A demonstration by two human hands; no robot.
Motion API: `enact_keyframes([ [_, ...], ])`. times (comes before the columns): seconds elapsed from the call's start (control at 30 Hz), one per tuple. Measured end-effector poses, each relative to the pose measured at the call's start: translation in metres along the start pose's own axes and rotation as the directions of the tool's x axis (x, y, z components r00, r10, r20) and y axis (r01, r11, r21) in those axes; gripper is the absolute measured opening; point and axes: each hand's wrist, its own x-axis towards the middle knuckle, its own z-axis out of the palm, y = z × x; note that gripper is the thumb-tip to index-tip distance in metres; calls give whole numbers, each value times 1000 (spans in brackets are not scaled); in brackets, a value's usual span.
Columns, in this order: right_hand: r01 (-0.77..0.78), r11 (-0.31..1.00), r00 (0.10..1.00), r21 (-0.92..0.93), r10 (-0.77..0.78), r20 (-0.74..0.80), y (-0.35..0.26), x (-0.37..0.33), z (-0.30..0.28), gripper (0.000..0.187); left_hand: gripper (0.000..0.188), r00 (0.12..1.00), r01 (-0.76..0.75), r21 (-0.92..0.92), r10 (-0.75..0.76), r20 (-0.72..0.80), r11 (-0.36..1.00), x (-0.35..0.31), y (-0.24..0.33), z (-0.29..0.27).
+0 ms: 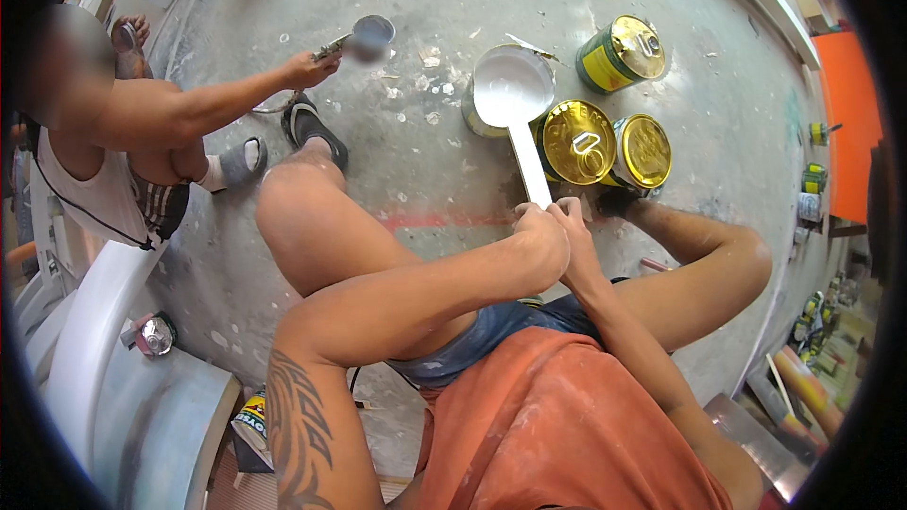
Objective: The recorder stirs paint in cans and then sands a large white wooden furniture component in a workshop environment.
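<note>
A flat white stirring stick [530,165] slants from my hands into an open can [485,119] of white paint. My left hand [540,231] is closed around the upper end of the stick. Right beside it, my right hand [578,244] is closed on the same end, its fingertips partly hidden. The lower end of the stick meets the white paint [513,83]. Close to the open can's right stand two closed tins with gold lids, a larger tin [573,140] and a smaller tin [647,153].
Farther back stands another gold-lidded tin [621,55]. On the left, a co-worker [179,118] holds out a metal tool with a round cup [374,31]. My knees flank the cans on a stained concrete floor [453,0]. An orange panel [844,123] is at far right.
</note>
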Motion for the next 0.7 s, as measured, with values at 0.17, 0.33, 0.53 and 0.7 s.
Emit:
enact_keyframes([
  [0.17,-4,997,1000,-78,3,-5,-15,-5,-22,27,23,999,-10,22,11,-35,1000,-3,3,2],
  [0.33,-29,995,990,99,42,-138,-9,-3,-31,27,31,998,29,-37,-32,-61,999,-2,5,-3],
  [0.53,-163,632,973,757,231,17,-3,32,-13,35,20,998,36,-3,-35,60,999,-8,4,-7],
  [0.7,-207,156,922,966,362,139,23,75,42,45,22,996,10,-39,-6,91,999,11,7,5],
])
